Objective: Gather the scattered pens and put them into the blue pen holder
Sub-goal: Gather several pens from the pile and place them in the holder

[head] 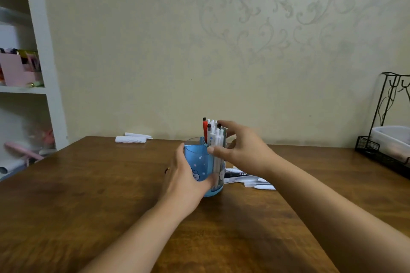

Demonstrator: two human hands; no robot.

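— So where is the translucent blue plastic pen holder?

— Mid-frame on the brown wooden table. My left hand wraps its near side.

— And your right hand?

— Fingers spread loosely around the bundle of white pens standing in the holder, beside one red pen; whether I grip them, I cannot tell.

— Any left out?

— Several black and white pens lie just right of the holder.

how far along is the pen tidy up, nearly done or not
Mostly done: a bunch of pens already stands in the blue pen holder. The left hand steadies the holder while the right hand settles the bunch. A few pens remain on the table.
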